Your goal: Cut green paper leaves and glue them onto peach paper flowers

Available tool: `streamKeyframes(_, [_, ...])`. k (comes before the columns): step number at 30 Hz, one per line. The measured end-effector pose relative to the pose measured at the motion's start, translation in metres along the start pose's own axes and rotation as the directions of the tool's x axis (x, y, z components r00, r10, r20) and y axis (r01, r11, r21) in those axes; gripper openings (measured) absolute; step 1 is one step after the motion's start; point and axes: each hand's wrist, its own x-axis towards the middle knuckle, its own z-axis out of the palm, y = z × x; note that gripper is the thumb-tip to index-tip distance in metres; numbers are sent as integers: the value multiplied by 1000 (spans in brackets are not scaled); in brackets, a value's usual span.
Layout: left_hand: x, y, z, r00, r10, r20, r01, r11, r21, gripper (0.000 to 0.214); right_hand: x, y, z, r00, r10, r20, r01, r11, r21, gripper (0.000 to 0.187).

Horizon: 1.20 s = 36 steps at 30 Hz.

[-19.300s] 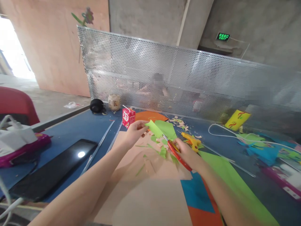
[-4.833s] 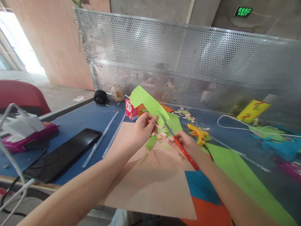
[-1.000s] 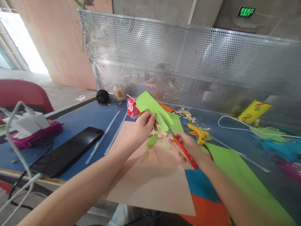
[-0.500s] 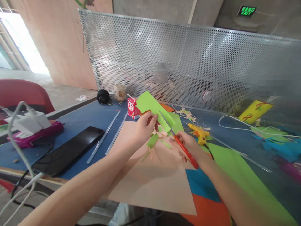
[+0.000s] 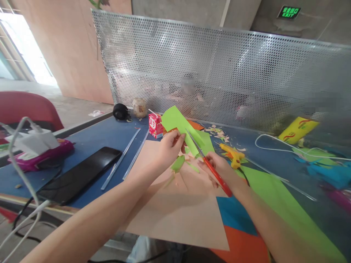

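Observation:
Between finger and thumb, my left hand (image 5: 173,145) pinches a piece of green paper (image 5: 176,119) above the work surface. My right hand (image 5: 216,164) is closed round the red handles of a pair of scissors (image 5: 212,170). The metal blades lie along the lower right part of the green paper, pointing up and left; whether they are apart is hard to make out. Underneath both hands is a large beige sheet (image 5: 175,219), with small green and beige paper scraps (image 5: 178,163) on it.
A yellow glue gun (image 5: 232,154) lies right of my right hand. A red drink carton (image 5: 155,126), glue sticks (image 5: 120,160) and a black phone (image 5: 82,175) are to the left. Beyond the table (image 5: 90,140) stands a perforated metal screen (image 5: 170,54), a person behind it.
The green paper has shifted slightly to the right and its lower edge sits differently at the scissors. Both hands keep nearly the same place and grip.

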Motion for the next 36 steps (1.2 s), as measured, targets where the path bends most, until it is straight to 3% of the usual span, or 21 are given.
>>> streamKeyframes(6, [0, 0, 1, 1000, -3, 7, 3, 1000, -2, 28, -1, -5, 0, 998, 58, 36, -59, 998, 18, 30])
streamKeyframes(14, [-2, -5, 4, 1000, 12, 13, -11, 998, -62, 27, -1, -4, -1, 998, 43, 35, -44, 999, 30, 31])
streamKeyframes(29, [-4, 8, 3, 999, -27, 42, 28, 999, -20, 26, 1, -5, -1, 993, 122, 2, -122, 992, 28, 32])
streamKeyframes(36, [-3, 7, 3, 999, -6, 47, 7, 1000, -21, 26, 0, -3, -4, 995, 89, 33, -90, 996, 26, 31])
